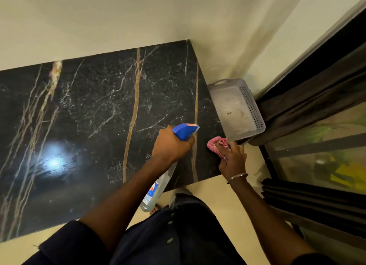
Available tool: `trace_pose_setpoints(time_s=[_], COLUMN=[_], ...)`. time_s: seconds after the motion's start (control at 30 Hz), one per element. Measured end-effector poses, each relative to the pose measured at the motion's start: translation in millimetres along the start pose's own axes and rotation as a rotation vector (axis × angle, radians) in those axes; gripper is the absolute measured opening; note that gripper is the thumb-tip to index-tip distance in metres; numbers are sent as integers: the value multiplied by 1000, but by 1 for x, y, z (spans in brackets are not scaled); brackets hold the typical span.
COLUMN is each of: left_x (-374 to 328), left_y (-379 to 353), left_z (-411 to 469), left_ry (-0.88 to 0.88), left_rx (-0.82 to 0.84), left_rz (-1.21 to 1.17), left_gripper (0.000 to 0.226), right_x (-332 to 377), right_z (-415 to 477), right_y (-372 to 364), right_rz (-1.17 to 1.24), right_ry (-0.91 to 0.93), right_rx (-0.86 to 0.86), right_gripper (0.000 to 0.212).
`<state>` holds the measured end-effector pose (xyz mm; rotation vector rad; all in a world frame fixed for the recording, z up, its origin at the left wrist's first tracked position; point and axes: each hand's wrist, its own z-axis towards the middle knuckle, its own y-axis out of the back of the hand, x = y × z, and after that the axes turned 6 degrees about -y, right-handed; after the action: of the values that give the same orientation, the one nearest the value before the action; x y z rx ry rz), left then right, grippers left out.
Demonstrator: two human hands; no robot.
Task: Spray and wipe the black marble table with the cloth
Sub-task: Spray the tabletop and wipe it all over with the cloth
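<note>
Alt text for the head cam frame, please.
A person's left hand grips a blue-headed spray bottle over the right end of a black marble table, while the right hand holds a pink cloth by that end. A grey perforated basket sits beyond the table, beside a dark curtain.

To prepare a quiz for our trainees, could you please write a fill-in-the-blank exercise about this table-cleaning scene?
1. The left hand grips a spray bottle whose trigger head is ____.
2. The right hand holds a ____ cloth at the edge of the black marble table.
3. The grey perforated basket stands beside the table's ____ end.

Missing words: blue; pink; right.
</note>
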<state>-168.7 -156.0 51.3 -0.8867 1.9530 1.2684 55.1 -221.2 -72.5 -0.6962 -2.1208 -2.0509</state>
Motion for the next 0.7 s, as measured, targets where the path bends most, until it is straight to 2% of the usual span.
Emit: trace_pose_setpoints(time_s=[0.23, 0.37, 0.53, 0.7], left_x=[-7, -13, -24, -23], left_y=[10, 11, 7, -8], left_z=[33, 45, 44, 31], left_ry=[38, 79, 14, 9], left_rx=[-92, -157, -154, -116], left_rz=[-21, -45, -40, -54], left_gripper=[14, 19, 17, 18], right_x=[49, 63, 47, -3], right_z=[134, 172, 142, 54], right_y=[-8, -10, -4, 1], right_rz=[-70, -91, -108, -46], right_ry=[92, 145, 158, 223], right_rx=[74, 103, 136, 129], right_gripper=[65, 61, 61, 62])
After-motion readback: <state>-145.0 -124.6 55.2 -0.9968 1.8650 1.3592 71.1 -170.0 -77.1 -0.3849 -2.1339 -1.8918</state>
